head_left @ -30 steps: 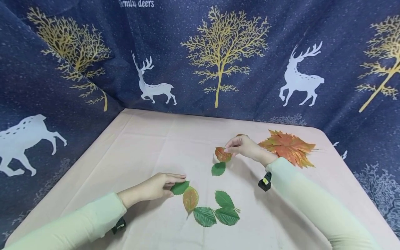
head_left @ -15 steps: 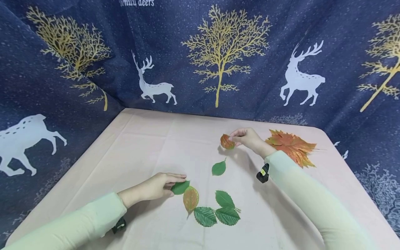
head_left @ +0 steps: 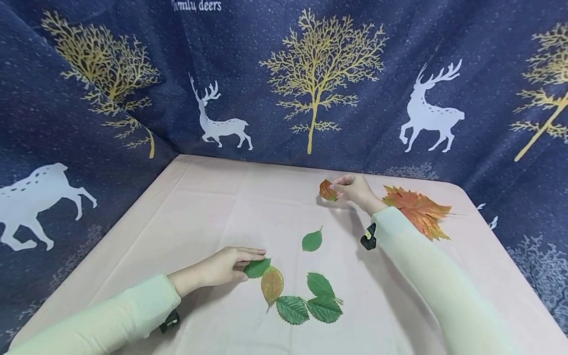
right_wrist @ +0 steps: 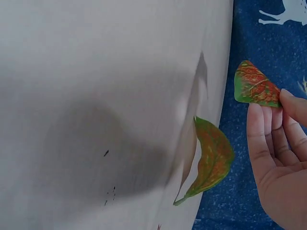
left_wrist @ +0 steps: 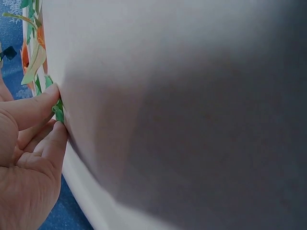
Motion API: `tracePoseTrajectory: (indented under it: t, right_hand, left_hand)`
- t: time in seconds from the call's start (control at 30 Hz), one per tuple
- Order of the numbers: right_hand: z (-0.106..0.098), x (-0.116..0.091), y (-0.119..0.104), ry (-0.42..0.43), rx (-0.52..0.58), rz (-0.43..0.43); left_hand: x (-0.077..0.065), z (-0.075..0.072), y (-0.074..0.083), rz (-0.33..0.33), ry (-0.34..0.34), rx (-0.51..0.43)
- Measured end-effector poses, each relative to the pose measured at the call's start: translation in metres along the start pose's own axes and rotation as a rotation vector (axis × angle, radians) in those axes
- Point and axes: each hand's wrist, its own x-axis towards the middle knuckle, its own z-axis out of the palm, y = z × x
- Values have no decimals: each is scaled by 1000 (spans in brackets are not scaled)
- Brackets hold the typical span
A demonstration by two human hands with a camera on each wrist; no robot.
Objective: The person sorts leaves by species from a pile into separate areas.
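My right hand point(head_left: 358, 191) pinches a red-orange leaf point(head_left: 327, 190) between thumb and fingertips, above the far part of the table. In the right wrist view that leaf point(right_wrist: 256, 85) shows green edges. A second red-green leaf point(right_wrist: 213, 153) lies curled on the cloth below this hand. My left hand point(head_left: 226, 266) rests at the near left, thumb and fingers at opposite edges of a green leaf point(head_left: 258, 268), which shows between the fingertips in the left wrist view. That leaf meets a yellow-orange leaf point(head_left: 272, 285) in a curved row with several green leaves point(head_left: 293, 309).
One green leaf point(head_left: 312, 240) lies alone between the row and my right hand. A pile of orange maple leaves point(head_left: 419, 209) is at the far right. The pink tablecloth point(head_left: 213, 207) reaches a dark blue curtain point(head_left: 270, 98) printed with deer and trees.
My right hand has lifted the red-orange leaf from beside the lone green leaf and carried it away toward the far edge. The left hand stays in place.
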Motion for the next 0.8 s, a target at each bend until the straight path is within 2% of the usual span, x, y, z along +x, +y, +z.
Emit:
tracePoseTrajectory:
  t: [0.33, 0.47, 0.8]
  right_hand:
    - [3, 14, 3, 37, -120, 15]
    - [2, 18, 6, 35, -136, 15]
    - [3, 24, 13, 35, -169, 26]
  left_hand:
    - [1, 1, -3, 21, 5, 5]
    - [1, 0, -2, 39, 8, 14]
    - [2, 0, -2, 32, 7, 12]
